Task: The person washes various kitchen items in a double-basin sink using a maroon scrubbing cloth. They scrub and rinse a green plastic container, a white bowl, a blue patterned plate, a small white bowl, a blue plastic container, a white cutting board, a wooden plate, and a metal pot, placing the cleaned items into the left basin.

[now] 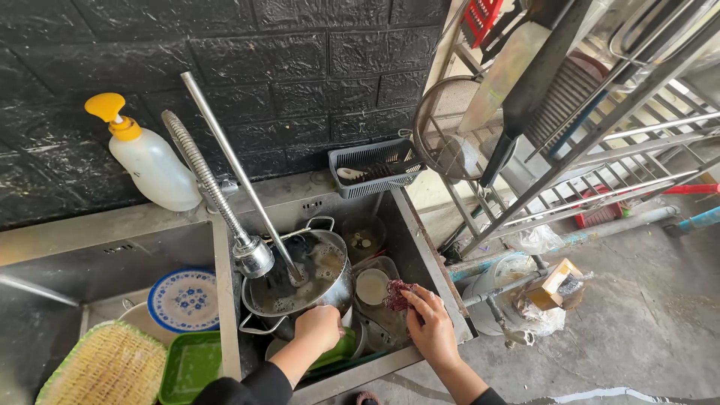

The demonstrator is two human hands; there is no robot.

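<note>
Two basins of a steel sink [225, 255], the left one holding a woven yellow mat [105, 367], a green tray [191, 365] and a blue-patterned plate [184, 300], a white pump bottle [150, 161] behind on the ledge. Under the faucet [251, 255] in the right basin, a steel pot [300, 281] of sudsy water, left hand [319, 328] clamped on its near rim. Just right of it, right hand [429, 322] pinching a dark red scrubber [397, 294] above bowls, grey basket [375, 165] behind.

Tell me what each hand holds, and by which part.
Left hand grips the steel pot at its near rim. Right hand pinches a dark red scouring pad by its near edge.
</note>
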